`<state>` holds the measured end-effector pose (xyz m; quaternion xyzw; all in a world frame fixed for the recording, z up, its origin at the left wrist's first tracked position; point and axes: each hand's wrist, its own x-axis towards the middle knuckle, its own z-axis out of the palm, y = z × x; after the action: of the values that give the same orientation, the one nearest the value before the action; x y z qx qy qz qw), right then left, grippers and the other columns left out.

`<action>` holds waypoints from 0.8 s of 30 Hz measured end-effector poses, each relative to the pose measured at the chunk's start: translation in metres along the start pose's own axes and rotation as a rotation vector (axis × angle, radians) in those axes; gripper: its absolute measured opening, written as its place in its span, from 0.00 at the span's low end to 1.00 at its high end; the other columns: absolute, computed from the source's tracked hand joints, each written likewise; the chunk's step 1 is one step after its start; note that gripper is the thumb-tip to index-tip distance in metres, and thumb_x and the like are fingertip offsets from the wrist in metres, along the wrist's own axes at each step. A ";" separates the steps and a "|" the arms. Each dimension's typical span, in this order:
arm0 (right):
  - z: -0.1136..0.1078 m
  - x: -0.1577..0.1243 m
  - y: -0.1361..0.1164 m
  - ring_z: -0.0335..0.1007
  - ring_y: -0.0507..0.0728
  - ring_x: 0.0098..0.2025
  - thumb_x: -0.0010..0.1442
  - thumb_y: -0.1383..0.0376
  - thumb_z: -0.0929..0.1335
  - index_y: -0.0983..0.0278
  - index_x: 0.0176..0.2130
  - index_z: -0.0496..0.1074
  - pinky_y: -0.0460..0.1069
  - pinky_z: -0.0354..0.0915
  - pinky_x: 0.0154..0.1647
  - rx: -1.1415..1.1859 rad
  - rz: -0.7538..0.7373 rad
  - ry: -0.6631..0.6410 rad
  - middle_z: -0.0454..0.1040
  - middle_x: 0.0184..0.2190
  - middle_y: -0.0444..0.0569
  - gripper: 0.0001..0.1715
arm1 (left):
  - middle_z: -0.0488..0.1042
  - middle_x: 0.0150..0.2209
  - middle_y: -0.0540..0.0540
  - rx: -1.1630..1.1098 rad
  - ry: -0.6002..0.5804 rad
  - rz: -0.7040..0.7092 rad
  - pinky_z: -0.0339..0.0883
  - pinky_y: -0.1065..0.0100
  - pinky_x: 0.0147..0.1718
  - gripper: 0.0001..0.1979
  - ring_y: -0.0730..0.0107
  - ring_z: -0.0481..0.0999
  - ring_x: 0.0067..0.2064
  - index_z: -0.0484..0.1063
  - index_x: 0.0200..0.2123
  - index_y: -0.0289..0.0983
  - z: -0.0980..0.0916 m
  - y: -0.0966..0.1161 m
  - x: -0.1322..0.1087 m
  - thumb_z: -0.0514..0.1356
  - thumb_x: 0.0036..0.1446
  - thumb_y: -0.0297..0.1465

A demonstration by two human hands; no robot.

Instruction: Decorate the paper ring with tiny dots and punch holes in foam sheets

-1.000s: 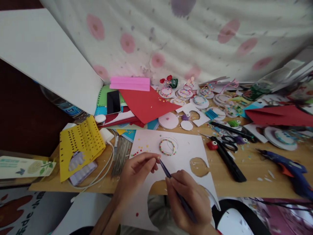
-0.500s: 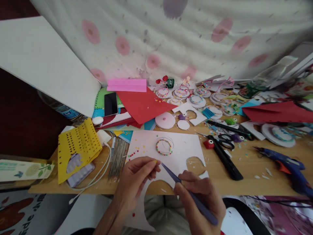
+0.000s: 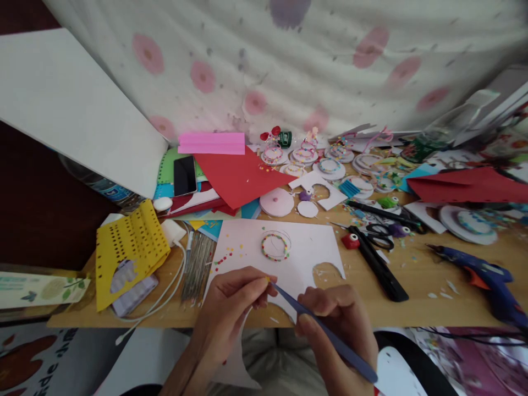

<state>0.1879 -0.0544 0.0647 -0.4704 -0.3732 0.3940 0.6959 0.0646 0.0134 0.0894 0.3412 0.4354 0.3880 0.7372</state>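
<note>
My left hand [image 3: 237,297] pinches a tiny yellow piece [image 3: 268,279] between thumb and index finger; its exact shape is too small to tell. In my right hand [image 3: 336,324] is a pair of blue-purple tweezers [image 3: 322,330], held like a pen, tips meeting the yellow piece at the left fingertips. Beyond both hands lies a white paper sheet [image 3: 307,242] with rounded cut-outs. On it rests a thin ring dotted with red, yellow and green bits [image 3: 264,250]. Tiny red and yellow pieces [image 3: 225,257] are scattered on the sheet's left side.
Thin wires [image 3: 198,267] and a yellow punched card [image 3: 132,253] lie to the left. On the right are a black utility knife [image 3: 381,269], scissors [image 3: 380,236] and a blue glue gun [image 3: 482,275]. Decorated white discs [image 3: 329,169] crowd the back, near a phone [image 3: 185,176].
The tweezers' tips have come right up to the yellow piece, and the tweezers lie slightly flatter. The left hand has shifted slightly right. The view has moved a little.
</note>
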 end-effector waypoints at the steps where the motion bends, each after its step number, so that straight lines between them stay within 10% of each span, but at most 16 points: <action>1: 0.000 0.000 0.000 0.56 0.52 0.25 0.62 0.66 0.66 0.59 0.34 0.61 0.45 0.55 0.24 0.004 -0.007 -0.003 0.62 0.22 0.41 0.07 | 0.79 0.26 0.47 0.002 -0.004 -0.002 0.62 0.77 0.28 0.03 0.77 0.69 0.28 0.83 0.27 0.39 0.000 0.000 0.000 0.67 0.49 0.30; 24: -0.003 0.003 0.003 0.54 0.51 0.26 0.63 0.68 0.65 0.58 0.33 0.60 0.45 0.54 0.25 0.064 -0.023 -0.030 0.60 0.22 0.40 0.08 | 0.78 0.24 0.49 0.121 0.060 0.037 0.61 0.79 0.25 0.03 0.77 0.70 0.27 0.81 0.22 0.39 0.000 0.002 0.003 0.67 0.45 0.28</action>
<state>0.1907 -0.0520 0.0611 -0.4376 -0.3761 0.4046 0.7095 0.0652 0.0170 0.0899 0.3814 0.4737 0.3846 0.6944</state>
